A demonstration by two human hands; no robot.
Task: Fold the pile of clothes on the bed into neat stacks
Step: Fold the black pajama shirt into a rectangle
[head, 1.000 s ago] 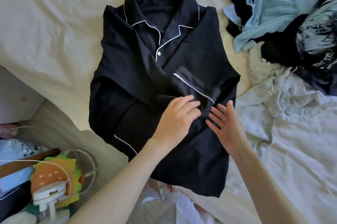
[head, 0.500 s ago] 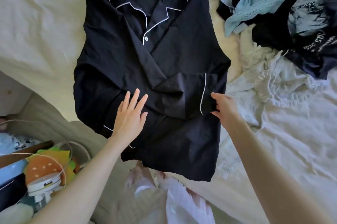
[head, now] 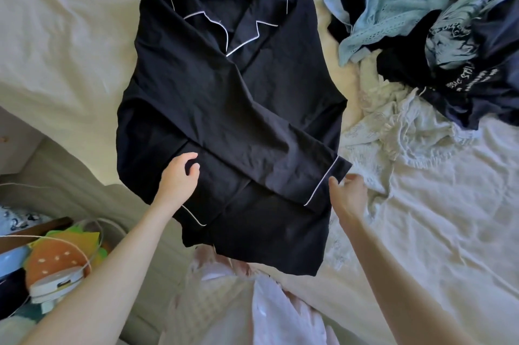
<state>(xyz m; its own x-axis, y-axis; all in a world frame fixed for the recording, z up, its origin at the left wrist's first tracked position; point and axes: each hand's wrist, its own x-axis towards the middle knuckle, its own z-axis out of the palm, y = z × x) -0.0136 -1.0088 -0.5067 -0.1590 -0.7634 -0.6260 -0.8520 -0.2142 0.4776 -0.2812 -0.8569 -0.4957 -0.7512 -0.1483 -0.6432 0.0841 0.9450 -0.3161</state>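
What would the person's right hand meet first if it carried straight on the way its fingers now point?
Most likely the white-piped cuff of the black pyjama shirt's folded sleeve. The right hand points up and slightly left, its fingers right at that cuff; whether they already touch it is unclear.

The dark printed top runs off the right edge, and its white lettering is too small and crumpled to read. Both forearms leave the bottom edge. The right hand has its fingertips hidden behind the black shirt's cuff.
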